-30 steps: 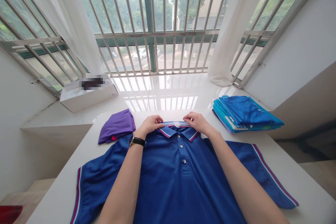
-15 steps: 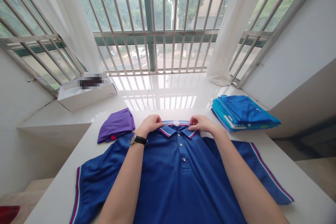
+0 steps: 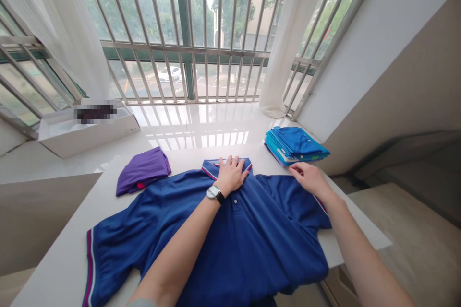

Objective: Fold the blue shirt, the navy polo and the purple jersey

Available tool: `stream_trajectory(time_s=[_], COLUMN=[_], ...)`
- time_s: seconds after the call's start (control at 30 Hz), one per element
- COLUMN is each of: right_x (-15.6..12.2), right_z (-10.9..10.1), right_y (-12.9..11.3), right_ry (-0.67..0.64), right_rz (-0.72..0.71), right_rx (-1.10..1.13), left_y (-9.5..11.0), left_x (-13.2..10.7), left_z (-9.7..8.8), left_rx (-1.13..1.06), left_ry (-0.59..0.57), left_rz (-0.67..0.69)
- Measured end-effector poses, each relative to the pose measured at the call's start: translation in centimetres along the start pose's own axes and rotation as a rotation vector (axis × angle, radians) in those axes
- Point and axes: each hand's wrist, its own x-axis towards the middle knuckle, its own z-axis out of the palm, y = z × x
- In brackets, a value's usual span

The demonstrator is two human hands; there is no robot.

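A dark blue polo shirt [image 3: 230, 235] with red and white trim lies front up on the white table [image 3: 61, 273]. My left hand [image 3: 230, 175], with a wristwatch on the wrist, rests flat on the collar with its fingers stretched out. My right hand [image 3: 308, 177] lies on the shirt's right shoulder at the table's right edge, fingers curled against the cloth; I cannot make out whether they pinch it.
A folded purple garment [image 3: 142, 175] lies left of the collar. A stack of folded blue shirts [image 3: 293, 144] sits at the far right of the table. A white box [image 3: 86, 127] stands on the glossy window ledge. Barred windows and white curtains are behind.
Both hands have left the collar tips. The left hand now lies flat on the collar and the right hand has gone out to the right shoulder. The view has swung to the right.
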Motion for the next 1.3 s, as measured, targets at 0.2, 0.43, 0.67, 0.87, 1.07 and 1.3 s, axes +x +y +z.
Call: stream_trajectory(time_s=[0.2, 0.43, 0.67, 0.87, 1.07, 1.3], right_x=[-3.9, -2.9, -3.9, -5.1, -6.3, -6.9], right_z=[0.5, 3.7, 0.7, -2.1, -0.6, -0.2], right_y=[7.7, 5.2, 10.1, 15.2, 15.5, 13.9], right_ry=[0.083, 0.150, 0.363, 0.392, 0.359, 0.341], right_rz=[0.295, 0.202, 0.446, 0.565, 0.569, 0.478], right_rx=[-0.092, -0.014, 0.052, 0.037, -0.058, -0.159], left_y=[-1.0, -0.9, -1.0, -0.9, -0.9, 0.4], left_x=[-0.3, -0.4, -0.4, -0.4, -0.1, -0.2], left_z=[0.7, 0.7, 0.8, 0.9, 1.1, -0.7], left_rx=[-0.015, -0.007, -0.003, 0.007, 0.017, -0.030], left_ry=[0.001, 0.000, 0.018, 0.036, 0.040, 0.061], left_rz=[-0.007, -0.008, -0.006, -0.028, -0.108, -0.066])
